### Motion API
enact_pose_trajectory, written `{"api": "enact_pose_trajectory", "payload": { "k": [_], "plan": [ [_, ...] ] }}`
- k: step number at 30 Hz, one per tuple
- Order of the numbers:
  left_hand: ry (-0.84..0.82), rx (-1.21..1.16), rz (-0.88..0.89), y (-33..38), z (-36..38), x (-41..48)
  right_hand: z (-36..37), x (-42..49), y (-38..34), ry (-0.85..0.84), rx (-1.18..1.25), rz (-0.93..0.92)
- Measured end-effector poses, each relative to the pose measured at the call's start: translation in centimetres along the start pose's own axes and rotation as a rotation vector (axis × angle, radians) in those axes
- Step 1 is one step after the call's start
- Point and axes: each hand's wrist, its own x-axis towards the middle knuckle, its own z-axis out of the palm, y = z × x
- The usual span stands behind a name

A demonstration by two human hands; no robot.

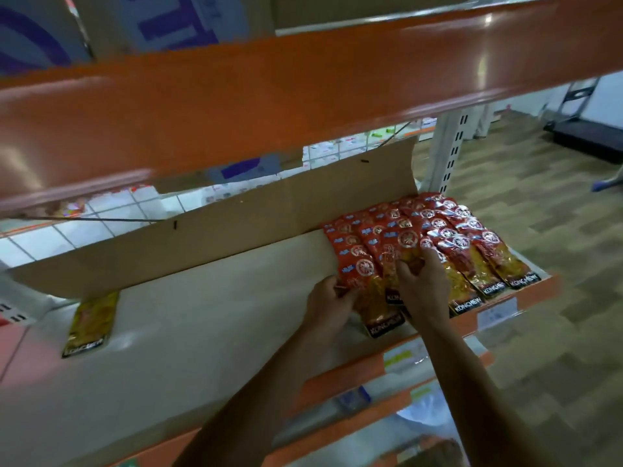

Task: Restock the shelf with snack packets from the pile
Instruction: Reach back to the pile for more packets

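On shelf (202, 315), left hand (332, 298) is pinching front snack packet (377, 308); right hand (419, 281) is gripping overlapping packets (472, 251), fingers curled

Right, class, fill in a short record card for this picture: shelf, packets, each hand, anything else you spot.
shelf: white board, orange front edge
packet row: red, overlapping, at the right end
left hand: grips the end packet by its edge
right hand: fingers bent, on the row
lone packet: far left, partly under the cardboard
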Motion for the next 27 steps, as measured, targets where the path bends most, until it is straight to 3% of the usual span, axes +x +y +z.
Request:
{"api": "enact_pose_trajectory", "payload": {
  "k": [24,27],
  "plan": [
    [0.245,0.394,0.035,1.7,2.0,-2.5,-0.6,3.1,1.0,-0.231,0.112,-0.095],
    [0.337,0.253,0.105,2.6,1.7,-1.9,0.2,2.7,0.5,-0.266,0.138,-0.122]
  ]
}}
